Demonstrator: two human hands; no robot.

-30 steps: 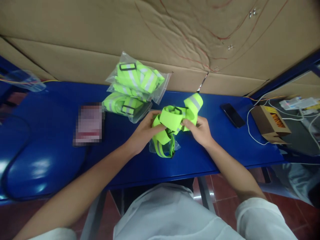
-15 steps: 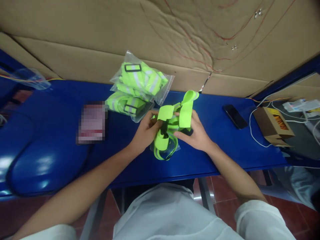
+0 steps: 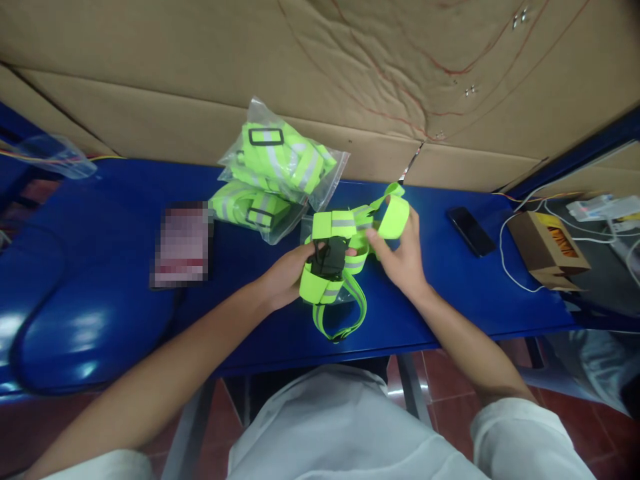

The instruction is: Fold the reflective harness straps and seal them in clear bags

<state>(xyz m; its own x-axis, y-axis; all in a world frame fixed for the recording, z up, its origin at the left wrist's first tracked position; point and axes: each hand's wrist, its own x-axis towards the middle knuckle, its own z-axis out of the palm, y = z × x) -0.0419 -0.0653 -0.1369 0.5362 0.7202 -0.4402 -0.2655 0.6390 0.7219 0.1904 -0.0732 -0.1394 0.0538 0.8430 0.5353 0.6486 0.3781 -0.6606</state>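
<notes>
Between my hands is a bundle of neon-yellow reflective straps (image 3: 343,224) with grey stripes, looking like a reflective harness. My left hand (image 3: 287,277) is closed on its left side, around a black plastic piece (image 3: 330,257) where straps meet; some of its fingers are hidden behind. My right hand (image 3: 405,257) grips a strap loop at the upper right, thumb in front and fingers behind. A lower loop hangs toward the table's front edge. Part of a clear plastic bag shows beneath the straps.
Two clear bags of neon straps (image 3: 287,157) lie stacked at the back. A blurred-out flat item (image 3: 181,243) is on the left of the blue table (image 3: 250,340). To the right are a black phone (image 3: 471,231), an open cardboard box (image 3: 547,250) and white cables.
The straps have turned and spread, bringing the black piece into full view. My right hand has moved slightly right with its loop, and the lower loop hangs further down.
</notes>
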